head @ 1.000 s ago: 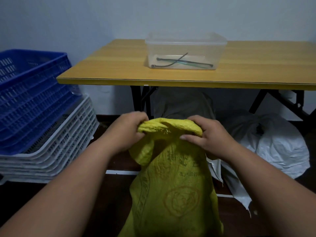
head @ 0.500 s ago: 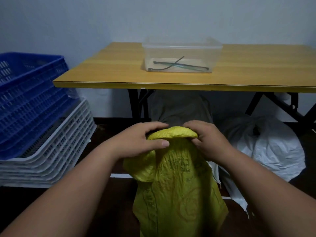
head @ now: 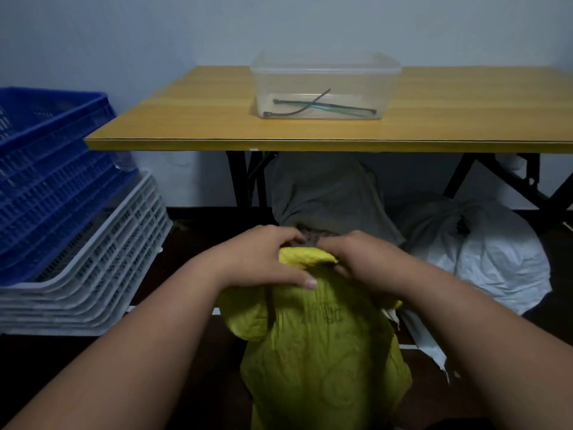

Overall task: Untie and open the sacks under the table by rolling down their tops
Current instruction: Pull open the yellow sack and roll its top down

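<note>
Yellow woven sack (head: pixel 319 346) on the floor in front of the desk (head: pixel 465 128), left hand (head: pixel 263 259) and right hand (head: pixel 362 259) close together, both gripping its rolled top, grey sack (head: pixel 322 193) and white sack (head: pixel 483 256) under the desk behind

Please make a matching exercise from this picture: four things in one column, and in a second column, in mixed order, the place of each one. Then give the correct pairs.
Things:
1. yellow sack
2. clear plastic box
3. white sack
4. blue crates

Places:
A. on the table top
B. stacked on the white crates, left of the table
C. gripped at its top by both hands
D. on the floor under the right part of the table

Pairs: 1-C, 2-A, 3-D, 4-B
</note>
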